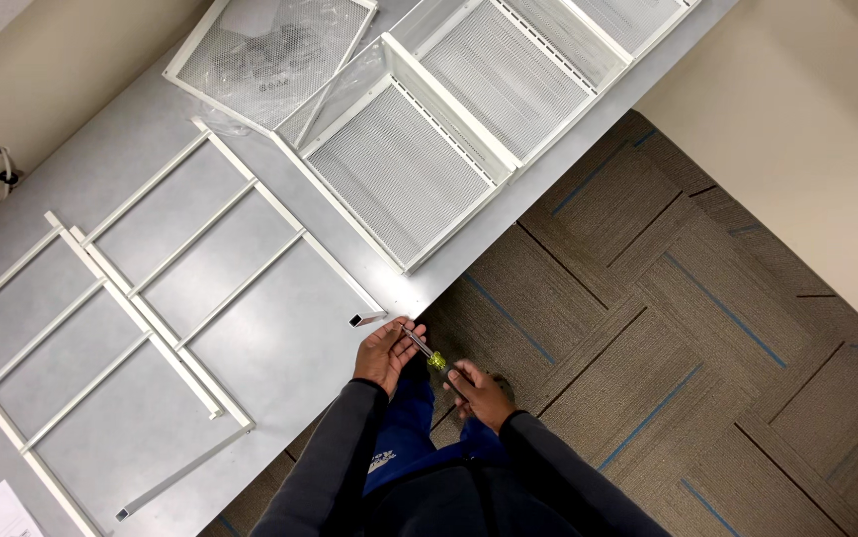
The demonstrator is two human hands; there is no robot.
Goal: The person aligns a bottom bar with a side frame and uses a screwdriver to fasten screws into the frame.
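2 ladder frames (151, 298) flat on grey table (280, 368) | 3 mesh trays (399, 169) plus 1 bagged tray (270, 55) at far end | 1 screwdriver (427, 353) off table's edge | left hand (384, 353) loosely cupped round shaft | right hand (477, 393) closed on yellow handle

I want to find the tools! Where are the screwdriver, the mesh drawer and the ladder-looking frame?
screwdriver (436, 360), head view, on its yellow handle.
mesh drawer (399, 174), head view, on the mesh bottom.
frame (240, 288), head view, on a middle crossbar.
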